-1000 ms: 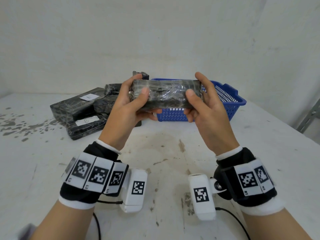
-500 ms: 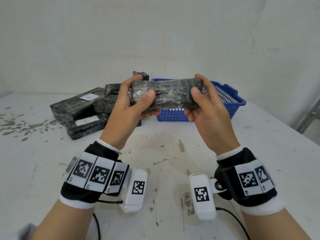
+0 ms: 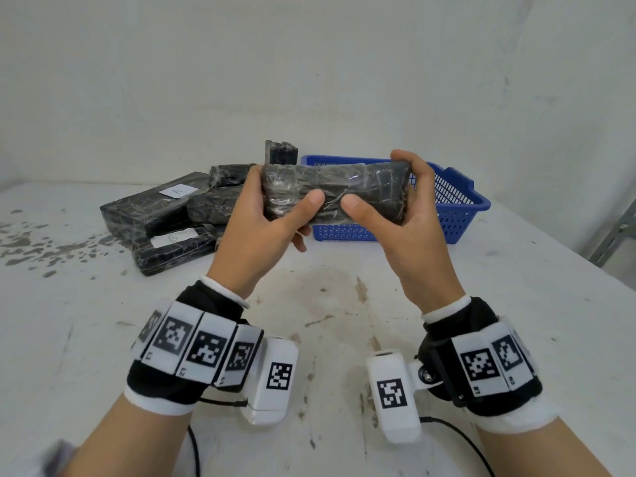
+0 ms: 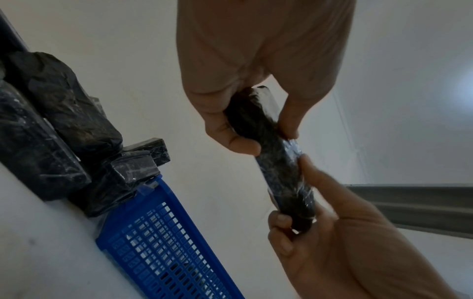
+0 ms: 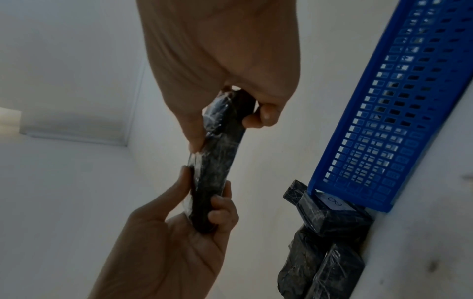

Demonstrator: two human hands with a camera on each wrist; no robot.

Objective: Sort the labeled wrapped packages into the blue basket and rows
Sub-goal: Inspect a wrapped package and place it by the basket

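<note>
White stained surface [image 3: 344, 339]: left hand [image 3: 261, 218] and right hand [image 3: 406, 228] each pinch the wrapped package [image 3: 335, 191], raised before the blue basket [image 3: 457, 204]; probably label-checking; next, rotate it, then place.

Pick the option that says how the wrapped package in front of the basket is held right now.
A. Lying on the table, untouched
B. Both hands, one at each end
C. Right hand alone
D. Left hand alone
B: the left hand and the right hand each grip one end of the black wrapped package, lifted off the table.
</note>
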